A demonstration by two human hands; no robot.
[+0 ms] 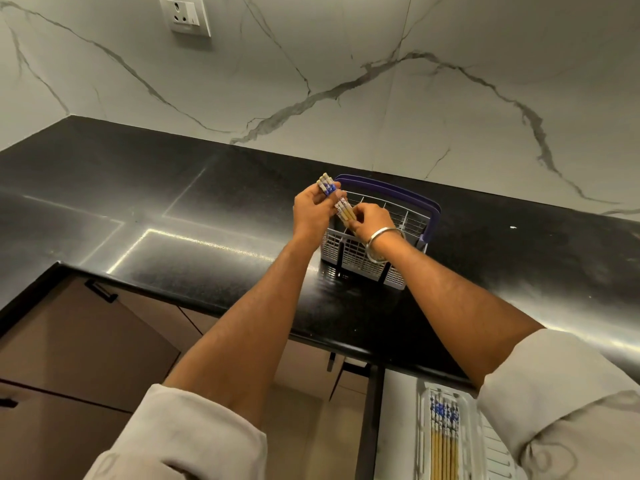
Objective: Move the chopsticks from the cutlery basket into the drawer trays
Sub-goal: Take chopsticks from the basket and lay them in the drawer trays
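Observation:
A grey cutlery basket [349, 252] with a purple handle stands on the black counter. My left hand [311, 211] grips a bundle of chopsticks [325, 183] with blue-patterned tops, held just left of the basket. My right hand [370, 221] is over the basket's near side, pinching a second small bundle of chopsticks [344, 211] that rises out of it. At the bottom right, an open drawer holds a white tray [424, 431] with several chopsticks [445, 441] lying side by side in it.
The black counter [173, 209] runs along a marble wall with a socket [185, 15] up high. Brown cabinet doors [79, 344] with dark handles sit below on the left. The drawer's dark front edge [369, 420] juts out under the counter.

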